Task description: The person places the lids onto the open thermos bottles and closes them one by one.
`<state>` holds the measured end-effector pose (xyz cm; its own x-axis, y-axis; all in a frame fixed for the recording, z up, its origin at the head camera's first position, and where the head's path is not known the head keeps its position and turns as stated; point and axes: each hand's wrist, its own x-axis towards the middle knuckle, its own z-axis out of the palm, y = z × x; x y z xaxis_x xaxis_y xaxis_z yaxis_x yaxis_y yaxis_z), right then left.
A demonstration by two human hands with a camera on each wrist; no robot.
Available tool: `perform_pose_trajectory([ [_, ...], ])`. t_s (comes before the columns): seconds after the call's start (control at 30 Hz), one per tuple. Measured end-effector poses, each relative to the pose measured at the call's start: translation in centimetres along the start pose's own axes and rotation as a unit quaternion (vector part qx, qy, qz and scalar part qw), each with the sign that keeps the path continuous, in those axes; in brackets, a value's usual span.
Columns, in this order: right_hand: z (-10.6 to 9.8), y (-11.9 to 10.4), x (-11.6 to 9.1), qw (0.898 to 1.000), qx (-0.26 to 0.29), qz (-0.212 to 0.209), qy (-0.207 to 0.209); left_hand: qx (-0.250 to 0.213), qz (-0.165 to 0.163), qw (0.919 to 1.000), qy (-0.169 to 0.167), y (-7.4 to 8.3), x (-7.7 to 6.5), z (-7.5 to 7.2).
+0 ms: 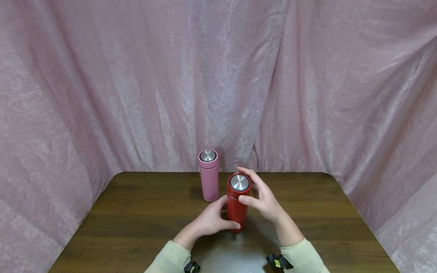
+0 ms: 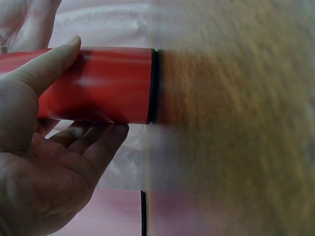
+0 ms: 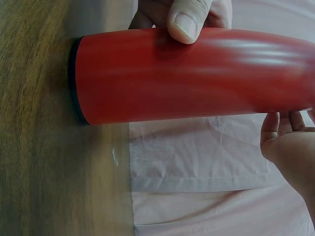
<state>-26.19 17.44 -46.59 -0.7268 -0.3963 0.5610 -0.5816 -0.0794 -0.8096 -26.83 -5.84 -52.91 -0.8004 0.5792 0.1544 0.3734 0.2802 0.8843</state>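
A red thermos bottle [image 1: 236, 212] with a silver-topped lid [image 1: 239, 182] is upright between both hands. My left hand [image 1: 209, 218] grips its lower body, thumb across the near side and fingers around the far side. Up at the lid end, my right hand [image 1: 264, 199] holds it with the thumb in front, while the other fingers reach behind and are partly hidden. In the left wrist view the dark base of the red bottle [image 2: 113, 83] is at the wooden surface; whether it touches cannot be told. A pink thermos bottle [image 1: 209, 182] stands behind, slightly left.
Both bottles are over a brown wooden table [image 1: 143, 212] with rounded far corners. Pink velvety curtain [image 1: 153, 83] hangs behind it and along its sides. A dark strap device [image 1: 280, 261] sits at the right wrist, below a pale green sleeve [image 1: 304, 256].
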Motion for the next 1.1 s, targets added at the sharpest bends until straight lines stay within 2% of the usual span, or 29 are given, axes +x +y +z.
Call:
perform_pose_trajectory([
  [0.2, 0.03, 0.12, 0.06, 1.0, -0.011, -0.026, -0.009, 0.0, -0.003, 1.0, 0.001, 0.04, -0.03, 0.03],
  [0.6, 0.36, -0.14, 0.25, 0.999, -0.031, -0.028, 0.011, 0.005, -0.007, 1.0, 0.001, 0.09, -0.05, 0.01],
  [1.1, 0.3, -0.27, 0.23, 0.998, -0.049, 0.01, 0.048, 0.003, -0.001, 1.0, 0.0, 0.08, 0.0, 0.01],
])
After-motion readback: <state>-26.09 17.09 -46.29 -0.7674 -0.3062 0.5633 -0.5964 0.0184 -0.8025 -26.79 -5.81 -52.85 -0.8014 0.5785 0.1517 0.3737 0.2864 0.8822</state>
